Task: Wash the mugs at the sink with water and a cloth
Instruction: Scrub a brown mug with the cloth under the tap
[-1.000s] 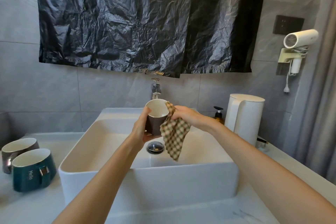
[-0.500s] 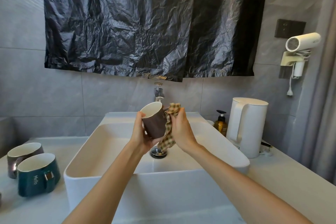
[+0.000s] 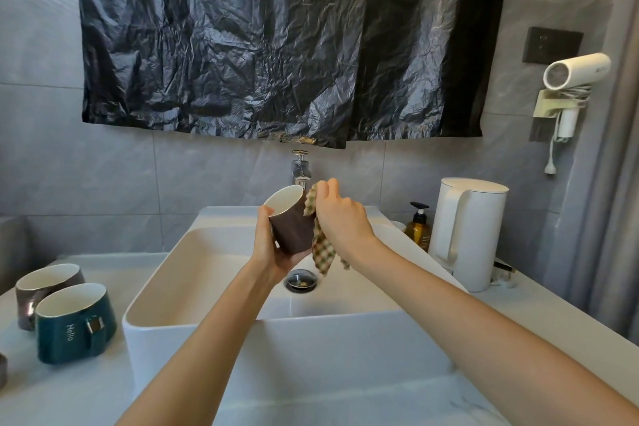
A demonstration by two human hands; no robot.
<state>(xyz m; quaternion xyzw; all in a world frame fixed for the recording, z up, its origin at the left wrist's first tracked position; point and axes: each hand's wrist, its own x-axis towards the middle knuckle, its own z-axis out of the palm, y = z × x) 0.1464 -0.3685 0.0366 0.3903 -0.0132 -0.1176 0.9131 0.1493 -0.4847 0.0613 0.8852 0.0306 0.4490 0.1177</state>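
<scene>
left hand point(image 3: 273, 249) gripping, right hand point(image 3: 342, 218) pinching

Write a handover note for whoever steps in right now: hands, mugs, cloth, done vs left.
Left hand: grips the brown mug, tilted, above the sink.
Right hand: holds the checked cloth against the mug's outer side near the rim.
Teal mug and grey-brown mug: upright on the counter, left of the sink.
Tap: no water seen running.
Done: brown mug is mid-wipe.
Left: finish that mug and set it down. I cannot tell whether the two counter mugs are washed, so check them.
</scene>
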